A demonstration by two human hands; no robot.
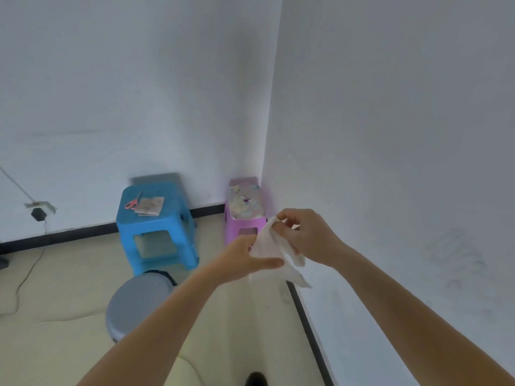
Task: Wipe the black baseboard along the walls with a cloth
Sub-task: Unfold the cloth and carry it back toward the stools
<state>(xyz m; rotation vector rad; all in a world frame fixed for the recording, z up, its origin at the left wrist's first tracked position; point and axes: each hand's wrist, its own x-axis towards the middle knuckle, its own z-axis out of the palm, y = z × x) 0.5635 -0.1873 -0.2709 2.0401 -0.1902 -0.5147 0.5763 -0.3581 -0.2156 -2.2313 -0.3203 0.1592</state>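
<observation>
A crumpled white cloth (269, 249) hangs in the air just in front of the pink plastic stool (244, 218). The right hand (309, 238) pinches its upper edge, and the left hand (245, 260) grips its lower part between thumb and fingers. The black baseboard strip (310, 331) runs along both walls beside that stool.

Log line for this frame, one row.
phase: prep | left hand: holds cloth | right hand: holds cloth | baseboard: not touched
</observation>
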